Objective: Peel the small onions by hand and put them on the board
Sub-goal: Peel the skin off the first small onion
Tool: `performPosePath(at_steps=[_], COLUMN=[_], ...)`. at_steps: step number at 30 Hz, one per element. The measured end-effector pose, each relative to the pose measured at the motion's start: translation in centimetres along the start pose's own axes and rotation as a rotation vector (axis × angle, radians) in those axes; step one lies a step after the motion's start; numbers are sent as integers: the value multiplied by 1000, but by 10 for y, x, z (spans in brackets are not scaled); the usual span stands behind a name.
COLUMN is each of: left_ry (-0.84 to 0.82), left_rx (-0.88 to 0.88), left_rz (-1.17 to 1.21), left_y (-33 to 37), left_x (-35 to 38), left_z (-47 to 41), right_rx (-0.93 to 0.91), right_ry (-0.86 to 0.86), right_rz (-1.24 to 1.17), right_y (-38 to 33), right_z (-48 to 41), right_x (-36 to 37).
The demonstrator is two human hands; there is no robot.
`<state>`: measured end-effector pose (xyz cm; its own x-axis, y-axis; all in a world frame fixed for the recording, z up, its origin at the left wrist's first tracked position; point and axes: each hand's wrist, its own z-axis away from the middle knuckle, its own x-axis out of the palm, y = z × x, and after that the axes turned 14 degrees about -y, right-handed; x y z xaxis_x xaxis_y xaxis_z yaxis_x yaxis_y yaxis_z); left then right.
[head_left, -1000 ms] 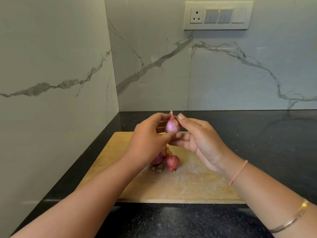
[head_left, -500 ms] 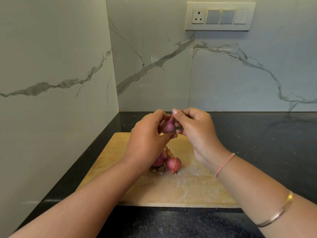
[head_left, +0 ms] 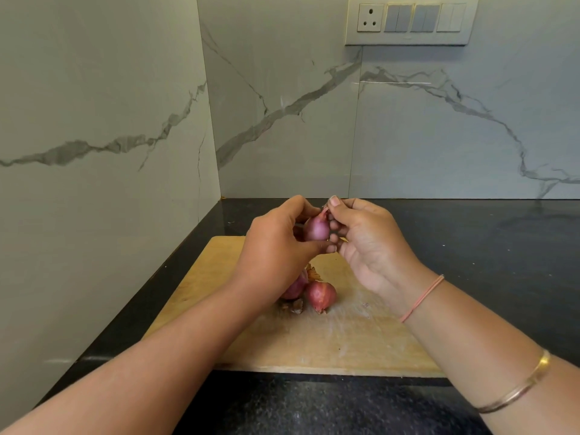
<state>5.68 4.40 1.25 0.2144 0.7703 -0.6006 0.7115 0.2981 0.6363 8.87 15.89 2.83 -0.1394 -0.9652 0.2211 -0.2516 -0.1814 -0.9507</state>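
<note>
The step in hand looks like the peeling itself: the left hand holds a small pink-purple onion closed between thumb and fingers, raised above the board, and the right hand pinches the thin dry tip of skin at the top of this onion between thumb and forefinger. So both grips are closed, the left one on the bulb and the right one on its skin. I judge that the next move calls for a steady pull of the skin away from the bulb while the left grip keeps the onion from turning; the skin looks thin and may tear in small pieces, so a new pinch may be needed. Below the grip, on the pale wooden chopping board, lies a reddish small onion with its skin on, and just beside it a second one, half hidden under the left hand. Some brown flakes of dry skin lie touching them. The board rests on a black speckled stone desk, which goes behind the grip to the corner of the room. Beyond it stand white marble-patterned walls with grey veins, and far above the grip, to the right, is a cream switch panel with one socket.
</note>
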Motion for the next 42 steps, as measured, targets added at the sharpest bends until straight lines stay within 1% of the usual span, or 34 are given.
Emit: performPosePath(at_steps=[3, 4, 6, 9, 13, 18, 21, 26, 34, 36, 42], left_ry=[10, 13, 17, 26, 54, 78, 72, 75, 87, 87, 66], left_rx=[-19, -25, -23, -20, -27, -11, 0, 30, 57, 43, -1], left_rz=[120, 143, 145, 87, -38, -173, -245, -338, -368, -331, -79], left_y=[0, -1, -1, -2, -4, -2, -1, 1, 0, 0, -4], left_x=[0, -1, 0, 0, -2, -3, -4, -3, -4, -3, -2], left_z=[-1, -1, -1, 0, 0, 0, 1, 1, 0, -1, -3], right_rx=[-2, -16, -56, -112, -183, -187, -205, -188, -47, -6, 67], right_ry=[-25, -31, -31, 2, -8, -27, -20, -49, -96, -99, -62], right_rz=[-129, -120, -30, 97, 254, 391, 411, 324, 64, -28, -211], right_y=[-2, -2, 0, 2, -3, -3, -2, -5, -8, -9, -11], right_z=[1, 2, 3, 3, 4, 6, 7, 9, 8, 8, 8], right_x=[1, 1, 0, -3, -8, -7, -7, -6, -5, -5, -3])
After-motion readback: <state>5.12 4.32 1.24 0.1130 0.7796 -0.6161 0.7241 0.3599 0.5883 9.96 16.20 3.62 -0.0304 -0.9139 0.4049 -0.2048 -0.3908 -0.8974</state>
